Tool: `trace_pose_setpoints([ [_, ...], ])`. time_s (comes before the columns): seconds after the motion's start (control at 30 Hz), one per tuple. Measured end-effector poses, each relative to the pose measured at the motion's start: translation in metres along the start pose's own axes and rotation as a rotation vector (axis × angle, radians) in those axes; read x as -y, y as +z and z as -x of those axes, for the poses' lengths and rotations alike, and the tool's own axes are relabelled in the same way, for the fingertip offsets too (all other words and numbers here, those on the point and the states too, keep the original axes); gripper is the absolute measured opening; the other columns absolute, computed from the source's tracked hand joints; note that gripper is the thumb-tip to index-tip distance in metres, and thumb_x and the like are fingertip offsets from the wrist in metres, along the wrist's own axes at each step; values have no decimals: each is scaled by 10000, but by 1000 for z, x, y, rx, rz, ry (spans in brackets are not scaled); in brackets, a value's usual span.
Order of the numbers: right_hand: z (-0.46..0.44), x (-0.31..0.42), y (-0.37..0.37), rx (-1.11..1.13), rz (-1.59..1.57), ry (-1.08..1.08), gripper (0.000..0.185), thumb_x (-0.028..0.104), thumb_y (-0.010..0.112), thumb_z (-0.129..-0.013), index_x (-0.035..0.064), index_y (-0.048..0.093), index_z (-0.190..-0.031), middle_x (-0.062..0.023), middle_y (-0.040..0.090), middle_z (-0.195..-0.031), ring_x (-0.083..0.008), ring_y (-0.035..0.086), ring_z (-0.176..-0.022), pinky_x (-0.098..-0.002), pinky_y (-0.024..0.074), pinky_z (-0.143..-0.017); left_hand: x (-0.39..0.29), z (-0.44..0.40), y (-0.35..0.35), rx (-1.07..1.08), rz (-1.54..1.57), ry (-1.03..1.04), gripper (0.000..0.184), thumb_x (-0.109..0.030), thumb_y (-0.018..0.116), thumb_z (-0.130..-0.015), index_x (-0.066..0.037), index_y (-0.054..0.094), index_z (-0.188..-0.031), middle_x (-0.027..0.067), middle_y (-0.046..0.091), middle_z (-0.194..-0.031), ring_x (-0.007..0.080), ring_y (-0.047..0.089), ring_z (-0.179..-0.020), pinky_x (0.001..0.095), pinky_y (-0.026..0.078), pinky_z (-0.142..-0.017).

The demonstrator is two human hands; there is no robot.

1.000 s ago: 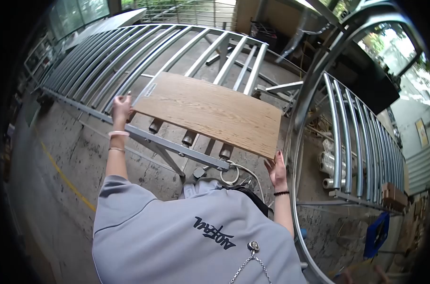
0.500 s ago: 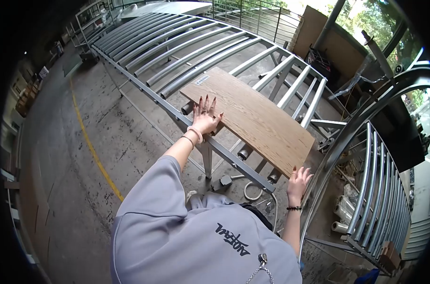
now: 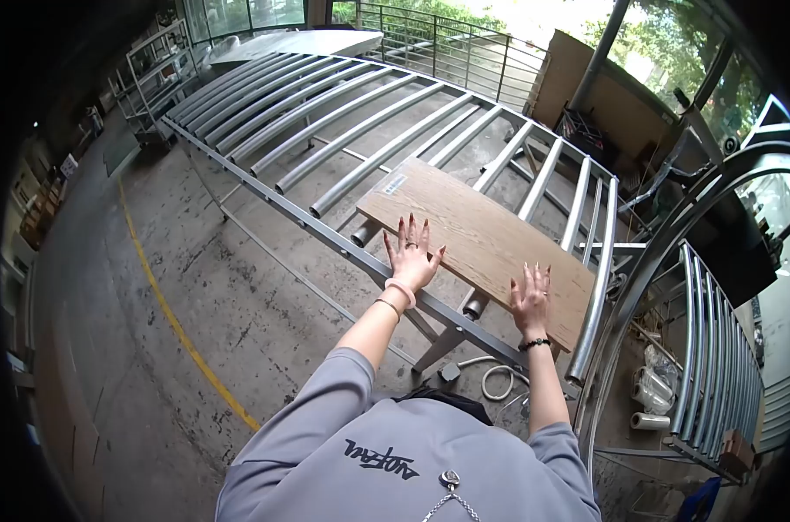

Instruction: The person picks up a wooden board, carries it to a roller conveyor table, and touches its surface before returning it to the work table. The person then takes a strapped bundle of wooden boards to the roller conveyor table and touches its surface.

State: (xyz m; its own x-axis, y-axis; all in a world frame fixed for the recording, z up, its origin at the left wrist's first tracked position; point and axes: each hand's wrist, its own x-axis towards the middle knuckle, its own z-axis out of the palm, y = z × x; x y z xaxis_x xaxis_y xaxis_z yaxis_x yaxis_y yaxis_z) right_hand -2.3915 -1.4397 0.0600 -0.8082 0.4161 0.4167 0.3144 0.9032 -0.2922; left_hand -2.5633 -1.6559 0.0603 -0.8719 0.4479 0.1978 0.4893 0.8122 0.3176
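Note:
A flat wood-grain board lies across the rollers of a metal roller conveyor, with a small printed label at its far left end. My left hand rests on the board's near edge, fingers spread and pointing away from me. Farther right, my right hand lies flat on the board close to its right end, its fingers stretched out. Neither hand is wrapped round anything.
A second roller conveyor stands at the right, beyond a curved dark metal frame. Clear plastic rolls lie beside it. A coiled hose is on the floor below the board. A yellow line runs along the floor at left.
My right hand has moved from the board's right corner onto its top face. My left hand stays at the near edge. The view has shifted, and the board sits nearer the conveyor's right end.

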Motion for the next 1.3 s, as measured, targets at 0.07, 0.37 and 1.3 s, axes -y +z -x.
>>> trace_pose_setpoints([
  [0.07, -5, 15, 7, 8, -3, -24, 493, 356, 500, -905, 108, 476, -1331, -183, 385, -1412, -385, 234, -1362, -438, 199, -1122, 19, -7, -3, -11, -25, 5, 707, -561, 323, -914, -163, 175, -1479, 123, -12, -1549, 303, -100, -1421, 603, -112, -1063],
  [0.37, -40, 87, 34, 103, 24, -102, 551, 463, 514, -888, 153, 472, -1343, -167, 391, -1414, -362, 228, -1372, -438, 202, -1118, 90, -43, -27, 77, -34, -35, 708, -566, 328, -910, -170, 181, -1478, 123, 10, -1549, 298, -83, -1424, 601, -109, -1065],
  [1.3, -156, 315, 151, 188, 11, -185, 729, 511, 616, -791, 61, 445, -1339, -184, 383, -1410, -345, 280, -1348, -443, 214, -1117, 338, -166, -77, 36, -42, 25, 686, -532, 353, -920, -190, 156, -1481, 120, 33, -1548, 335, -2, -1422, 667, -38, -1043],
])
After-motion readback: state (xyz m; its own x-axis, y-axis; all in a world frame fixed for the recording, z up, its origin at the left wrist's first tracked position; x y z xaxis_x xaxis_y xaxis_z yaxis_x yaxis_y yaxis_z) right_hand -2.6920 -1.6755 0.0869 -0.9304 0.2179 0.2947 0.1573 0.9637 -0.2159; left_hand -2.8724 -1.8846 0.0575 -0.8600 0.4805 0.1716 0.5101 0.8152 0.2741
